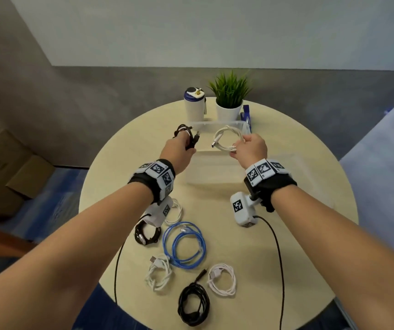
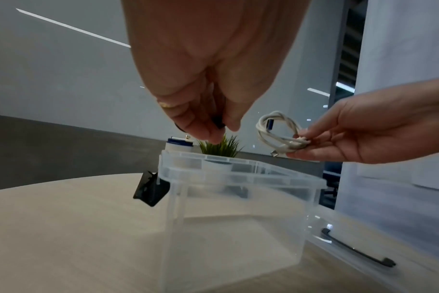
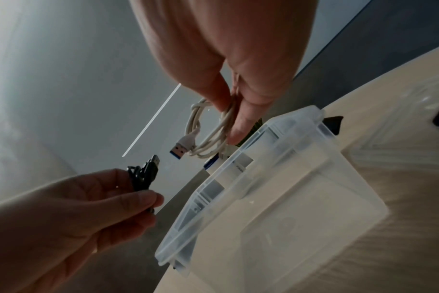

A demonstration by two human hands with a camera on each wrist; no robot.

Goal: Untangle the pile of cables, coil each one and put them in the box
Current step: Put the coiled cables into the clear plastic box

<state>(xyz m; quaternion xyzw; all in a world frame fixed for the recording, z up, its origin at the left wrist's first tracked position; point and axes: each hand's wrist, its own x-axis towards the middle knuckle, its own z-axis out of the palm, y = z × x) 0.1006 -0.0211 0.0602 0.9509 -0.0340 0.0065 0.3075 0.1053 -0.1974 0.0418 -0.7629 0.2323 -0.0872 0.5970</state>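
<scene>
A clear plastic box (image 1: 215, 126) (image 2: 238, 176) (image 3: 276, 158) stands open at the far middle of the round table. My left hand (image 1: 179, 148) (image 2: 208, 126) (image 3: 128, 198) holds a coiled black cable (image 1: 186, 136) (image 3: 144, 174) above the box's left edge. My right hand (image 1: 248, 146) (image 3: 233, 117) (image 2: 313, 142) pinches a coiled white USB cable (image 1: 227, 140) (image 2: 278, 134) (image 3: 206, 136) over the box. Near me on the table lie several coiled cables: a blue one (image 1: 184, 244), white ones (image 1: 159, 273) (image 1: 222, 278) and black ones (image 1: 193, 303) (image 1: 147, 234).
Behind the box stand a white bottle with a blue lid (image 1: 194, 103) and a potted green plant (image 1: 229, 98). The box's clear lid (image 1: 293, 177) lies to the right. Cardboard boxes (image 1: 5, 170) sit on the floor at left.
</scene>
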